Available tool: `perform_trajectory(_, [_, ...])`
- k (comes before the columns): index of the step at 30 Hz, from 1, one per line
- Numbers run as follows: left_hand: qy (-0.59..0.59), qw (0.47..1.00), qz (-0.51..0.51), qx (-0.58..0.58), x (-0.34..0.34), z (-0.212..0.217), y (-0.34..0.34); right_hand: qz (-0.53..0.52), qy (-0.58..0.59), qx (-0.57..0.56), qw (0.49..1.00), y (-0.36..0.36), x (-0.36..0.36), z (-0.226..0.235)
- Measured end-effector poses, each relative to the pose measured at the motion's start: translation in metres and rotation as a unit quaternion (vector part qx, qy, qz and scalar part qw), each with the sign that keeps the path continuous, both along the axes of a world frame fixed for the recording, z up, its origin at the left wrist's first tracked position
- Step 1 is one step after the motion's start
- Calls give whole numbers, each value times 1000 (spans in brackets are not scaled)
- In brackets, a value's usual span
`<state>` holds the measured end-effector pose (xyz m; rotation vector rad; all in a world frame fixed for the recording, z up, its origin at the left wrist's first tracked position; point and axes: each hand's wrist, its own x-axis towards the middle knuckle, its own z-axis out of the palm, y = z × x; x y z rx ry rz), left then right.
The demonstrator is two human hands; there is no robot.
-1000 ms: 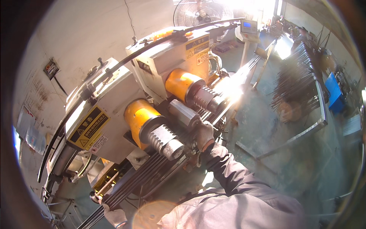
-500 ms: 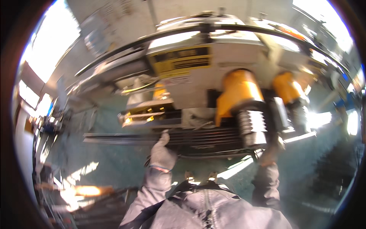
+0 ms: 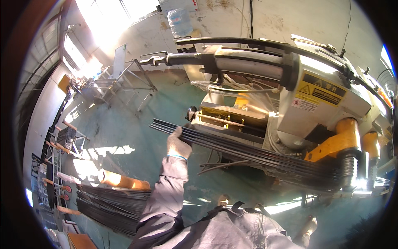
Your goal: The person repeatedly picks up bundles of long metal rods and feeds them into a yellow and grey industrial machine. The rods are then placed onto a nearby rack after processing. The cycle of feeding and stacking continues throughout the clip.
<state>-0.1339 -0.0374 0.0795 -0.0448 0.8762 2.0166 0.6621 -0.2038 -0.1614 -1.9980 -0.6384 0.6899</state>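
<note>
My gloved left hand is closed around the left part of a bundle of long, thin dark rods. Its thumb lies over the top, and its other fingers are hidden. The rods slope down to the right, in front of the machine. Their far right part runs under an orange arm with a black ribbed sleeve. Low on the right, close to my body, my right hand is apart from the rods; its fingers are too unclear to read.
A heap of dark rods lies at the lower left beside an orange-brown tube. Farther back stand a metal frame and a water bottle on a dispenser. A black rail crosses above the machine.
My view has swung left, so the machine and rods now appear farther right and tilted. My right hand has come away from the rods toward my body. The left keeps its hold.
</note>
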Motion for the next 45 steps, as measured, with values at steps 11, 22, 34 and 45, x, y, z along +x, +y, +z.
perform_trajectory(11, [116, 993, -34, 13, -167, -9, -27, 6, 118, 9, 993, -118, -85, -58])
perform_trajectory(22, [238, 956, -124, -115, -184, -10, -44, 350, -329, -239, 844, -45, -79, -29])
perform_trajectory(34, [381, 855, 83, -342, 14, -100, -60, 520, -405, -236, 714, 81, -1, -53])
perform_trajectory(45, [853, 414, -266, -172, 258, -115, -21, 425, -230, -367, 795, 86, 128, -19])
